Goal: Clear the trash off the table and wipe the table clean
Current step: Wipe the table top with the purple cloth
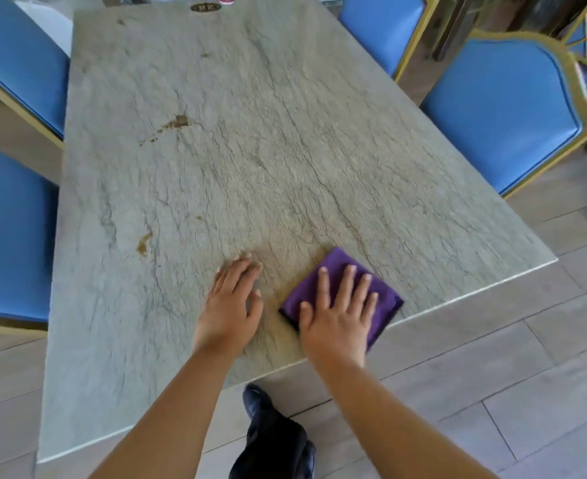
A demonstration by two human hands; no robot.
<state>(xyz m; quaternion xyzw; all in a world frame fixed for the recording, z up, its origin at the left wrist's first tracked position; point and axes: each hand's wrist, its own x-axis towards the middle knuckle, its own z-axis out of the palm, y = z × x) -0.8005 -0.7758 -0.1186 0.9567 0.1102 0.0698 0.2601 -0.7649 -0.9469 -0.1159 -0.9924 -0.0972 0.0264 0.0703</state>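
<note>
The left grip (231,302) is laid spread and flat on the bare worktop (250,150); just right of it, a folded purple cloth (385,302) is pressed at the near edge under the spread right grip (337,319); brown stains (178,123) are seen farther left
</note>
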